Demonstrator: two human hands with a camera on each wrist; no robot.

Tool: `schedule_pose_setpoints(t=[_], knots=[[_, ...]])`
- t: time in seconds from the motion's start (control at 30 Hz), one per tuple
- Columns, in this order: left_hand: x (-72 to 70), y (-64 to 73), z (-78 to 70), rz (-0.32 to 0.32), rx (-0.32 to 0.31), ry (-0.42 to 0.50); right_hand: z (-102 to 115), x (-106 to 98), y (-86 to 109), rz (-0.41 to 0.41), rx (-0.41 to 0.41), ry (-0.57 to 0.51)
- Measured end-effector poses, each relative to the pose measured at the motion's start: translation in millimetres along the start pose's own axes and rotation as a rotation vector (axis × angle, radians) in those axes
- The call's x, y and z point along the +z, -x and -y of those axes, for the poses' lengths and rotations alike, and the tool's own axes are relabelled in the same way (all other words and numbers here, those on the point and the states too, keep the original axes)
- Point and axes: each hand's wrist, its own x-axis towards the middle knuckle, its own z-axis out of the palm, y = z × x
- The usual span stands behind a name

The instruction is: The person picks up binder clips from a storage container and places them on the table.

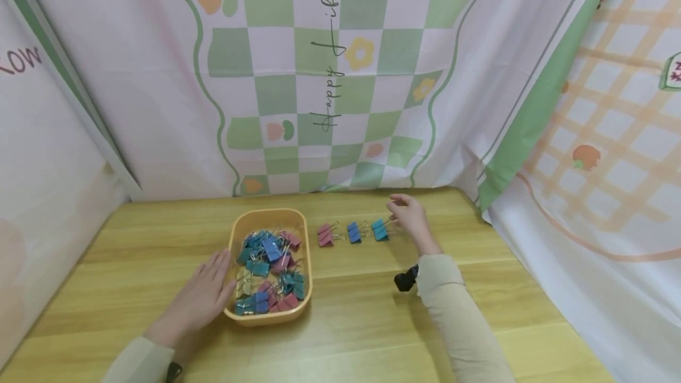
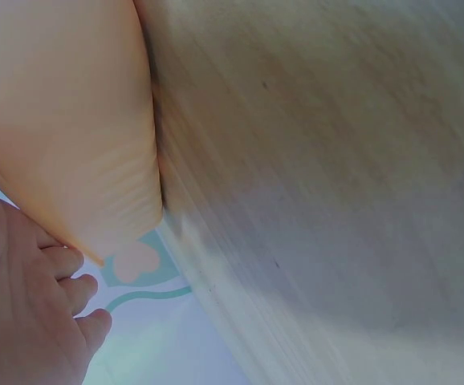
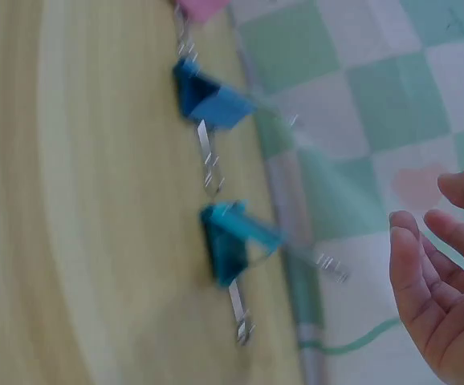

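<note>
Seemingly lining up clips (image 1: 354, 233) — right hand (image 1: 412, 218) empty, fingers loosely parted near teal clip (image 1: 380, 230); next likely calls for the tray (image 1: 268, 319) — against straight-fingered left hand (image 1: 201, 289)

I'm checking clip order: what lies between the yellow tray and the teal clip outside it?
A pink clip, then a blue clip; the head view shows both.

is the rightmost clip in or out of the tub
Out: the rightmost clip rests on the table, to the right of the yellow tub.

“Happy Life” (image 1: 330, 55) and “-ow” (image 1: 25, 60) on curtains (image 1: 364, 2)
</note>
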Motion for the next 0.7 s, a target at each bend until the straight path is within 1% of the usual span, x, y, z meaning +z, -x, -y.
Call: schedule_pose_setpoints(t=[0.1, 0.17, 0.27, 0.37, 0.5, 0.7], knots=[[0.3, 0.1, -0.2, -0.003, 0.001, 0.001, 13, 7, 5.8, 0.035, -0.049, -0.006], [0.6, 0.3, -0.4, -0.008, 0.002, 0.002, 21, 13, 10.4, 0.068, -0.064, -0.016], [1.0, 0.6, -0.7, -0.01, 0.003, 0.003, 34, 24, 18.1, 0.111, -0.094, -0.015], [0.9, 0.5, -0.8, -0.011, 0.006, 0.006, 47, 36, 26.4, 0.161, -0.145, -0.018], [0.2, 0.3, -1.3, -0.006, 0.004, 0.009, 61, 51, 35.6, 0.235, -0.203, -0.031], [-0.5, 0.1, -1.8, -0.003, 0.001, 0.009, 77, 76, 50.5, 0.347, -0.254, -0.036]])
